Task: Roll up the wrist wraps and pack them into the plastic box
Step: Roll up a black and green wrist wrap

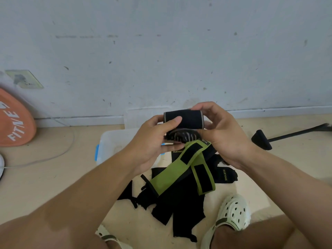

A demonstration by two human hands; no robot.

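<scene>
Head view. Both hands met in front of a scuffed pale wall [161, 51], above the beige floor [45, 177]. The left hand [154, 142] gripped a rolled black wrist wrap [185, 119], its thumb pressed flat on the roll's front and its fingers curled beneath. The right hand [222, 133] closed on the roll's right end, fingers arched over the top; its fingertips were hidden behind the fabric. Below the roll, a ribbed black-and-grey section [181, 136] bulged between the two hands; whether it belonged to the same wrap could not be told.

A translucent plastic box [115, 141] with a blue latch [97, 152] sat on the floor under and behind the hands, which covered most of it; its contents could not be made out. Its lid [143, 115] appeared to lean against the wall, faint against the paint.

Near the person's feet lay a green wrap [167, 180] with black hook patches, draped over a heap of black wraps [181, 209], two marked "XUEYING". A white perforated clog [233, 212] stood to the right; a second shoe [109, 238] was cut off at the bottom edge. An orange disc [14, 121], cropped at the left margin, a white cable [59, 153], and a black handled tool [269, 137], running out of frame at the right, completed the view.
</scene>
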